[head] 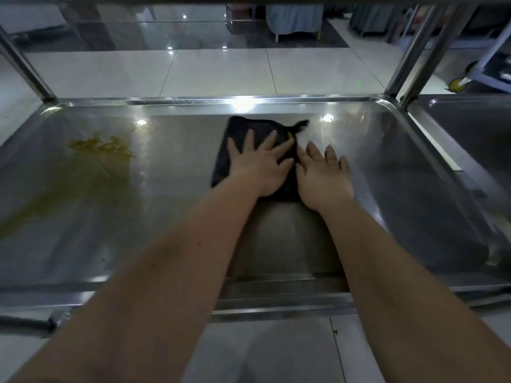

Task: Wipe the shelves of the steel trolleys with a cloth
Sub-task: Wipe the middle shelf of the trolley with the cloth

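Cloth [243, 128] sits mid-way along the shelf [177, 217], yellow stain [102, 150] well off to the left

My left hand [261, 167] presses flat on the cloth, right hand [323, 178] flat on the shelf just beside it, fingers [250, 140] straight, gripping nothing. I'd press evenly and sweep left through the stain in overlapping passes.

Your left hand [258, 164] covers much of the black cloth [257, 124], whose far corner loop [301, 125] is blurred; the steel shelf [387, 161] is cut off at left, the neighbouring trolley [470, 120] at right.
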A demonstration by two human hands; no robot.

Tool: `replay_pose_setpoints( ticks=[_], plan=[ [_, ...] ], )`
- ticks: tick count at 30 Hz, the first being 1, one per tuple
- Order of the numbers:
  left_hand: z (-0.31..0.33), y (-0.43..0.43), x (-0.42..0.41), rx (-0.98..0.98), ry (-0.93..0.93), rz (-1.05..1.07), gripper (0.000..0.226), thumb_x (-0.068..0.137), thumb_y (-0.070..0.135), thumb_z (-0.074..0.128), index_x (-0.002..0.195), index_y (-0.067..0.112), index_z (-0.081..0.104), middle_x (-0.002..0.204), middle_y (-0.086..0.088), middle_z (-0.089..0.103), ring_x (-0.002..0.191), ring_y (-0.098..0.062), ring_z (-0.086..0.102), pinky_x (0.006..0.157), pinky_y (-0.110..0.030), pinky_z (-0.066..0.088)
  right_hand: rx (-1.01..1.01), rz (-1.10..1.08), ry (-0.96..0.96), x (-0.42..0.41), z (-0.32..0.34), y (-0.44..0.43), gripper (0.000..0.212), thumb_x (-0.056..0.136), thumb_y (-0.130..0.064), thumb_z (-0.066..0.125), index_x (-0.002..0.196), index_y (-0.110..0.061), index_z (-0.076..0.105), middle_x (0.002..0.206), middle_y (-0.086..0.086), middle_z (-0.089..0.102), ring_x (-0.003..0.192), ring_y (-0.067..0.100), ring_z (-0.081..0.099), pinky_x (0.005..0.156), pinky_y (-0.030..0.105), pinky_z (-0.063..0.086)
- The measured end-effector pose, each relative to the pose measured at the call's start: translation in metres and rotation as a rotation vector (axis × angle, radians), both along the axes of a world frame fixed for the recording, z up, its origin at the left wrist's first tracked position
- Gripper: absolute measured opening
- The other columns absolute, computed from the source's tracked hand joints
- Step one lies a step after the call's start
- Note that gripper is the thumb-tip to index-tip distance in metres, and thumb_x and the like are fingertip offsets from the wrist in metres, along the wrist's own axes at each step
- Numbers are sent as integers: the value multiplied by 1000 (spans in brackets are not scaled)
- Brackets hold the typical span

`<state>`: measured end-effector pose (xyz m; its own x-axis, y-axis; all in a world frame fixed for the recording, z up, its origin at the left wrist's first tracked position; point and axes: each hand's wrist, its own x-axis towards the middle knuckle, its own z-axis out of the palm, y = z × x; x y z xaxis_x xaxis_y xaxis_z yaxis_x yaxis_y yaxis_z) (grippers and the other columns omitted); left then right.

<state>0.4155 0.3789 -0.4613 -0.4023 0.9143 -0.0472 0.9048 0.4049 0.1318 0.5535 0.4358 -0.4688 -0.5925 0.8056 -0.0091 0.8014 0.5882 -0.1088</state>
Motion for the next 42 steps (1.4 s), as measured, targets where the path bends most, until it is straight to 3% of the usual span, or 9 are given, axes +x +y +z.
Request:
replay_pose_setpoints(
  ticks=[5,14,18,21,26,30,33,37,42],
  plan=[
    [-1,-17,-16,18,15,-42,54,95,66,17,147,57,7,162,14,0,149,-28,-7,113,-63,-11,-24,9,31,3,2,3,52,105,-37,16,156,-30,11,164,-5,7,151,26,2,120,47,1],
    [-2,-164,-195,-50,20,483,54,95,67,18,147,56,11,163,14,3,149,-29,0,114,-65,-2,-20,-10,-6,-1,3,-4,54,103,-38,16,157,-30,10,165,-5,5,151,29,1,120,49,-1],
    [-1,-155,-158,-31,5,484,52,97,62,19,148,55,8,163,14,0,149,-30,-3,112,-66,-1,-16,-9,-5,0,3,-7,56,102,-43,17,156,-30,11,165,-4,6,150,31,2,119,52,0],
    [-1,-129,-91,28,21,341,53,97,60,20,148,53,9,162,15,1,149,-31,-3,111,-67,-2,-25,5,-40,2,6,-8,56,101,-50,18,155,-35,13,165,-4,7,150,33,2,116,59,0],
    [-2,-78,30,79,11,36,55,96,62,18,150,51,11,163,13,2,149,-33,-6,109,-68,-10,-1,90,118,6,16,-21,44,100,-41,35,142,-34,44,151,-7,39,143,22,26,110,70,7],
    [-2,-71,40,78,-8,-9,56,95,64,14,149,52,9,163,12,1,149,-33,-9,110,-66,-13,-129,107,-50,36,16,-23,52,103,-46,25,154,-40,14,163,-12,8,148,28,9,114,63,7],
    [-3,-71,37,58,-16,14,56,95,64,15,150,52,8,163,12,-1,149,-33,-9,110,-66,-13,-193,10,-124,69,6,-41,51,100,-57,13,148,-53,-4,160,-22,-11,149,33,-9,110,67,-6],
    [1,-68,71,30,-32,17,58,96,62,14,151,47,4,163,8,-4,147,-36,-13,108,-68,-15,-29,-11,-116,75,3,-63,52,102,-51,8,152,-45,-4,162,-17,-11,149,34,-8,110,68,-5],
    [-7,-102,100,93,0,-28,64,90,71,9,150,51,1,163,10,-3,147,-35,-13,106,-67,-19,-16,-9,-104,79,0,-61,52,102,-48,10,152,-44,-3,162,-18,-12,149,30,-10,113,65,-5]
  ],
)
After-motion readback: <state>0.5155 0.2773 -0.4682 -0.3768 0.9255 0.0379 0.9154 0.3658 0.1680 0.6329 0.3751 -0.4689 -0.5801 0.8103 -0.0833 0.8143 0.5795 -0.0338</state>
